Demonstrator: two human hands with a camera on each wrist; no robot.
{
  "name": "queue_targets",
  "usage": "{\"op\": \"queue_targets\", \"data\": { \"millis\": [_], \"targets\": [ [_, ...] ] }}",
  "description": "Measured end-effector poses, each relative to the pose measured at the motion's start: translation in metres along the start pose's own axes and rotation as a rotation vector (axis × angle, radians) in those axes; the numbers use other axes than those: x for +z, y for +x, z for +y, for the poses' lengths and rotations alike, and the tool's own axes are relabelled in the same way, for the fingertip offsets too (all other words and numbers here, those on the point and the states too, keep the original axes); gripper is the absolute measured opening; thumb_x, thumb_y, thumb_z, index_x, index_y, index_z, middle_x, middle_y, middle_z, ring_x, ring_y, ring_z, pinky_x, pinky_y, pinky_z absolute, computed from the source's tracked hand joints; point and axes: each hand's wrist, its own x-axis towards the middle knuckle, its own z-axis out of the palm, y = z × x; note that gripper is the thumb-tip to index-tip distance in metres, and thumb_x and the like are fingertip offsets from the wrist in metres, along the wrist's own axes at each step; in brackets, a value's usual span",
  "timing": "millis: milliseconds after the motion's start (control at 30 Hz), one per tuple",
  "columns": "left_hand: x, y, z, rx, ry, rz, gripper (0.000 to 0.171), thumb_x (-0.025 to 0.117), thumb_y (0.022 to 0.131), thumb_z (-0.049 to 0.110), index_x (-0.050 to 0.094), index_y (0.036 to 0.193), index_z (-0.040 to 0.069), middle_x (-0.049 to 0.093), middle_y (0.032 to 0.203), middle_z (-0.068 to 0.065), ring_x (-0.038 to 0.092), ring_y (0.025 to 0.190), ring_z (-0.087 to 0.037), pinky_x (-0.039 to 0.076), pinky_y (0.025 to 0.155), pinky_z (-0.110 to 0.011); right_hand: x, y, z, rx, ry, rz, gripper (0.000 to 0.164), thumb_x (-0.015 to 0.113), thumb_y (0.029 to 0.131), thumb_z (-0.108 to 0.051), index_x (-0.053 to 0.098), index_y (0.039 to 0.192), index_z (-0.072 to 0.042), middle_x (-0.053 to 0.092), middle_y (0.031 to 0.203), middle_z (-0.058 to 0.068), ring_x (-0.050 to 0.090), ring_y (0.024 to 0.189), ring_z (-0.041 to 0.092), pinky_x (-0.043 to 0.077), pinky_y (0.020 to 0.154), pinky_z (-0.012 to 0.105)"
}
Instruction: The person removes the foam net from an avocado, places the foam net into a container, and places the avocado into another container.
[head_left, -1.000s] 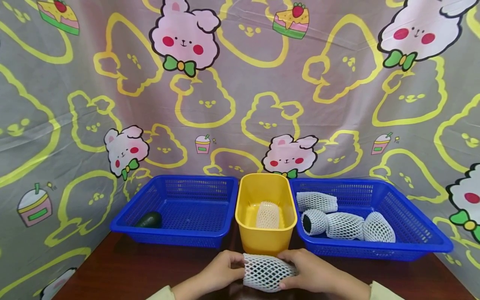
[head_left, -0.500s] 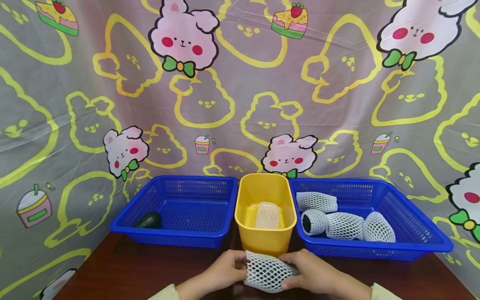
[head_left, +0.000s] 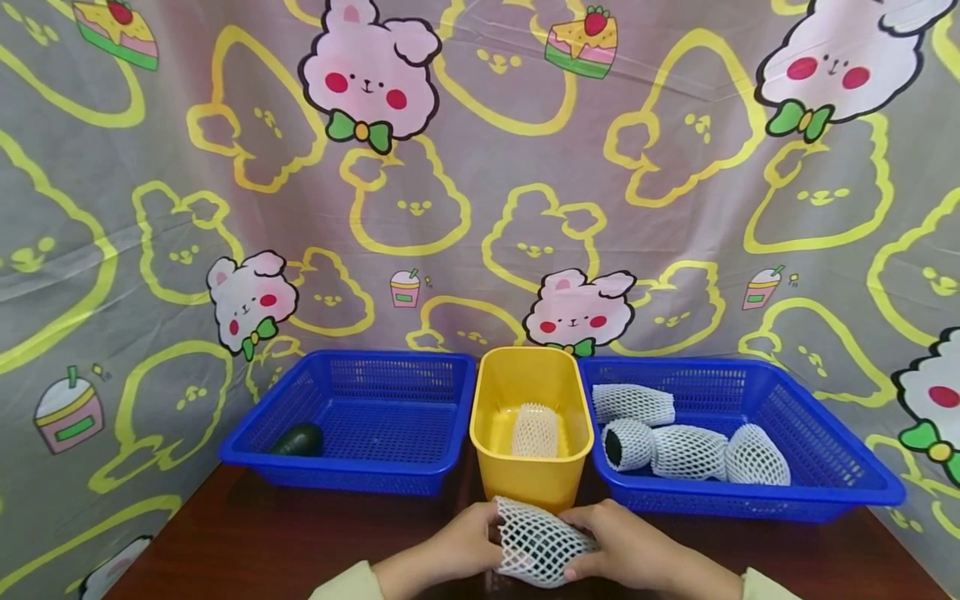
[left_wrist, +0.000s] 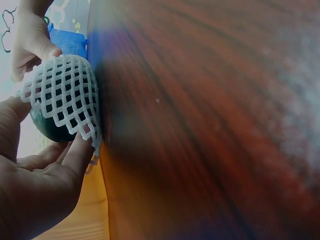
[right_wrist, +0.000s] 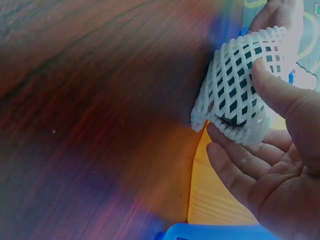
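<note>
A white foam net sleeve point(head_left: 542, 546) surrounds a dark green avocado just in front of the yellow bin. At the sleeve's left opening, my left hand point(head_left: 468, 540) pinches the flared edge between thumb and fingers. My right hand point(head_left: 626, 546) grips the other end, thumb on the near side. Through that left opening, the bare end of the avocado point(left_wrist: 50, 125) shows in the left wrist view. From the right wrist view, the right thumb presses the mesh while the fingers spread beneath the sleeve point(right_wrist: 235, 85).
Behind the hands stands the yellow bin point(head_left: 532, 483) with a cream foam net point(head_left: 536, 431) in it. The left blue basket point(head_left: 360, 482) holds a bare avocado point(head_left: 298, 440). Several net-wrapped pieces point(head_left: 688, 452) lie in the right blue basket point(head_left: 832, 500). A patterned curtain point(head_left: 480, 167) hangs behind.
My left hand has shifted slightly right with the sleeve's left edge, which has risen and opened wider. The right hand has stayed almost in place.
</note>
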Motion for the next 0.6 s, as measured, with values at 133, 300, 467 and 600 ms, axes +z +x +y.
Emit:
{"op": "queue_targets", "data": {
  "millis": [133,300,467,600],
  "targets": [
    [0.0006,0.0006,0.0009,-0.024,0.073,0.02,0.041,0.066,0.065,-0.009,0.059,0.104,-0.004,0.062,0.091,0.001,0.056,0.078,-0.005,0.049,0.071,-0.022,0.0012,-0.0004,-0.0001,-0.023,-0.026,0.016,0.041,0.079,0.076,-0.039,0.07,0.107,-0.014,0.061,0.083,-0.021,0.055,0.072,-0.004,0.047,0.062,0.021],
    [0.0001,0.0009,0.0025,-0.026,0.131,0.031,0.042,0.064,0.061,-0.011,0.06,0.102,-0.004,0.062,0.089,0.001,0.052,0.075,-0.005,0.047,0.072,-0.022,0.0018,-0.0004,0.0,-0.015,-0.022,0.021,0.044,0.079,0.075,-0.039,0.07,0.109,-0.012,0.063,0.087,-0.02,0.056,0.074,-0.004,0.048,0.064,0.021],
    [-0.0002,-0.0001,0.0021,-0.029,0.172,0.045,0.036,0.062,0.059,-0.011,0.061,0.093,0.0,0.054,0.075,0.005,0.043,0.059,-0.006,0.04,0.056,-0.021,0.0014,-0.0003,-0.0004,-0.012,-0.023,0.023,0.043,0.079,0.075,-0.039,0.071,0.108,-0.013,0.063,0.087,-0.02,0.056,0.074,-0.004,0.047,0.063,0.021],
    [-0.0018,-0.0001,0.0007,-0.024,0.185,0.054,0.034,0.062,0.058,-0.008,0.061,0.09,0.002,0.055,0.075,0.006,0.045,0.061,-0.004,0.041,0.056,-0.021,0.0002,-0.0006,-0.0008,-0.017,-0.033,0.034,0.038,0.079,0.076,-0.038,0.072,0.105,-0.015,0.063,0.086,-0.02,0.055,0.074,-0.004,0.047,0.063,0.021]
  ]
}}
